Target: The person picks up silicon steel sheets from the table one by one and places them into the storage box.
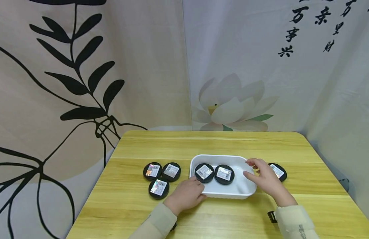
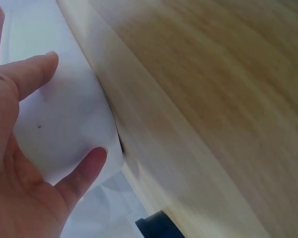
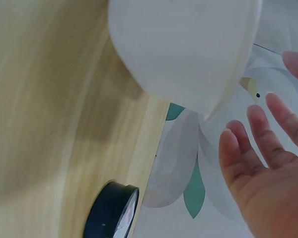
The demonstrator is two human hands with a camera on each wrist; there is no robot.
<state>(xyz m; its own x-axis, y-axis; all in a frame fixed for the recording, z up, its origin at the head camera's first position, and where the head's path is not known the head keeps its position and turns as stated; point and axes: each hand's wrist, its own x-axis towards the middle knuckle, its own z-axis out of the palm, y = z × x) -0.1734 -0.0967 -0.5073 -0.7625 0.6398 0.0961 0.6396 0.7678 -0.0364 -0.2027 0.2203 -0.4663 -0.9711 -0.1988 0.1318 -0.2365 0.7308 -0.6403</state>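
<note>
1. I have the white tray [image 1: 227, 195] on the surface [image 1: 226, 219], open side up, long axis roughly parallel to the far edge.
2. My left hand [image 1: 187, 196], fingers spread, touches its near left corner.
3. My right hand [image 1: 266, 181], also wide, hovers at its right end.
4. Two black tins [image 1: 224, 174] lie inside, labels up.
</note>
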